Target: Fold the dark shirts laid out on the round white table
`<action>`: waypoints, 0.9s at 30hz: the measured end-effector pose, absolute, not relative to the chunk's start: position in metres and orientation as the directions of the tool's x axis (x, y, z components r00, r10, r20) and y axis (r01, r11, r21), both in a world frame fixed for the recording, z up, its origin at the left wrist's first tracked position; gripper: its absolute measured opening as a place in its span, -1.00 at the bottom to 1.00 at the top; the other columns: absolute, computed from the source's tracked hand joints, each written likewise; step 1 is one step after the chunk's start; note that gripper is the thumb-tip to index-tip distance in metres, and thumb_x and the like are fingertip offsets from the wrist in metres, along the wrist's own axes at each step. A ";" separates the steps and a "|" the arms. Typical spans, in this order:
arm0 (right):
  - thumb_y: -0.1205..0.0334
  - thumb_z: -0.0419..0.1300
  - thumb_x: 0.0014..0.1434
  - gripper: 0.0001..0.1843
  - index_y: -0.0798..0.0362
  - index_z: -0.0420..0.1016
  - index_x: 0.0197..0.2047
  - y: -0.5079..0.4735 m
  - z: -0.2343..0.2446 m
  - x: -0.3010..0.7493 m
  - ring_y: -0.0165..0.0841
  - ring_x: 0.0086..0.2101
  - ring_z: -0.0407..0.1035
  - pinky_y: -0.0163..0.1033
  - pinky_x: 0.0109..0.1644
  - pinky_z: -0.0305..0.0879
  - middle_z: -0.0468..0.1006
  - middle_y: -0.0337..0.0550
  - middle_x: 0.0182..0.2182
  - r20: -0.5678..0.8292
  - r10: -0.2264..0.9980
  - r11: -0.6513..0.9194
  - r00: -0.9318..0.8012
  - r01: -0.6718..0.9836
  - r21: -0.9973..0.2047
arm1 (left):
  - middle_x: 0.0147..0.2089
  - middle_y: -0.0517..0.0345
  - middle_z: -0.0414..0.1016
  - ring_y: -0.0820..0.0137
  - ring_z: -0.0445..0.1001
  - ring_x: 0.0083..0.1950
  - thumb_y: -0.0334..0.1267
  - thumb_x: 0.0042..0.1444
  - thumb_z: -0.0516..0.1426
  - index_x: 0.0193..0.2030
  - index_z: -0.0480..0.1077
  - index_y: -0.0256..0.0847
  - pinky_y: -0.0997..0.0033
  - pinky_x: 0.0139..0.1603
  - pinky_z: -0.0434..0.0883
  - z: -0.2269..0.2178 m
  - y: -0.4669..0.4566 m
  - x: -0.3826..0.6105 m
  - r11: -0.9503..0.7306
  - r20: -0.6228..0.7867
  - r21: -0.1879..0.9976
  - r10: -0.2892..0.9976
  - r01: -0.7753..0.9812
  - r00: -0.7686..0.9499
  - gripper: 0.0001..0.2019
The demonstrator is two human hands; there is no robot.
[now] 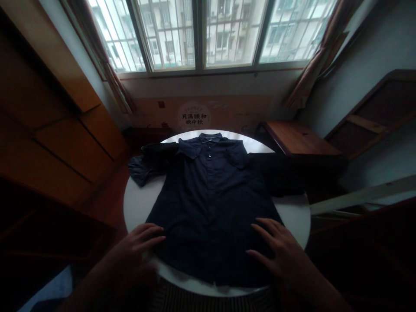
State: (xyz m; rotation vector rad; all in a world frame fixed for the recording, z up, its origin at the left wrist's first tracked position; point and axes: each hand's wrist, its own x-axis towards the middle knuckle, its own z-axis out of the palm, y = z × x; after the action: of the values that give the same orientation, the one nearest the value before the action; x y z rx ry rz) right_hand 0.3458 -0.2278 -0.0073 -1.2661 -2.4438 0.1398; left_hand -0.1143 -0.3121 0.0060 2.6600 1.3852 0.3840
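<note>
A dark navy button-up shirt (211,203) lies spread front side up, its collar at the far edge and its hem toward me. My left hand (141,242) is at the shirt's lower left edge, fingers stretched out, the thumb side partly in shadow. Over the lower right part of the shirt is my right hand (276,242), fingers spread and holding nothing. Whether either hand presses on the cloth, I cannot tell. Dark folded cloth (149,162) sits by the left sleeve, and more black cloth (276,173) by the right sleeve.
Under the shirt is a round white table (138,203). A brown wooden desk (302,136) stands at the back right, wooden cabinets (65,143) at the left. Behind are a barred window (224,34), curtains (110,65) and a printed banner (227,112).
</note>
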 end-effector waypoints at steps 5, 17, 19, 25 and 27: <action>-0.20 0.00 0.26 -0.45 -0.05 0.48 0.10 -0.252 -0.029 0.403 0.03 -0.14 0.47 0.15 -0.09 0.42 0.52 0.17 -0.04 0.304 0.943 0.252 -0.136 0.888 -0.384 | 0.16 0.01 0.51 0.24 0.48 0.15 -0.52 0.21 0.07 0.33 0.28 0.05 0.20 0.09 0.55 -0.015 -0.330 -0.137 -0.593 0.309 0.162 0.790 0.789 0.530 -0.41; -0.17 0.07 0.22 -0.38 -0.08 0.38 0.26 -0.264 -0.009 0.391 -0.28 -0.61 0.41 -0.25 -0.49 0.42 0.46 -0.26 -0.62 0.056 0.998 0.031 0.019 0.638 -0.769 | -0.12 0.13 0.57 0.35 0.56 -0.14 -0.61 0.19 -0.06 0.44 0.05 0.19 0.40 -0.14 0.58 -0.015 -0.335 -0.157 -0.605 0.334 0.152 0.775 0.781 0.536 -0.24; -0.17 0.11 0.20 -0.43 -0.17 0.44 0.21 -0.269 -0.008 0.393 -0.26 -0.58 0.45 -0.25 -0.48 0.46 0.50 -0.25 -0.60 0.010 1.000 -0.002 0.020 0.566 -0.824 | -0.15 0.12 0.57 0.32 0.55 -0.16 -0.56 0.20 -0.03 0.43 0.08 0.18 0.35 -0.14 0.58 -0.017 -0.343 -0.161 -0.602 0.318 0.144 0.780 0.785 0.539 -0.27; -0.12 0.32 0.05 -0.37 -0.13 0.48 0.18 -0.275 -0.013 0.404 -0.14 -0.26 0.60 -0.18 -0.23 0.58 0.68 -0.11 -0.29 -0.120 0.991 -0.083 -0.055 0.447 -0.891 | 0.02 0.06 0.53 0.19 0.56 -0.03 -0.33 0.22 0.06 0.43 0.05 0.14 0.21 -0.09 0.59 -0.020 -0.339 -0.145 -0.368 0.426 0.228 0.870 0.901 0.248 -0.35; -0.06 0.40 -0.03 -0.34 -0.18 0.50 0.16 -0.275 -0.015 0.405 -0.09 -0.12 0.58 -0.13 -0.12 0.57 0.67 -0.09 -0.13 -0.119 0.988 -0.060 -0.099 0.459 -0.887 | 0.03 0.12 0.55 0.22 0.60 -0.07 -0.29 0.23 0.06 0.41 0.07 0.17 0.27 -0.14 0.61 -0.021 -0.331 -0.139 -0.311 0.430 0.293 0.887 0.904 0.166 -0.38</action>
State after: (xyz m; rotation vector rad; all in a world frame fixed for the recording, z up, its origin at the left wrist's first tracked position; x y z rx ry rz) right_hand 0.4054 -0.2751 -0.0146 -1.5644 -1.6073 1.1131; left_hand -0.1387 -0.3311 -0.0207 2.4221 1.8613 0.8568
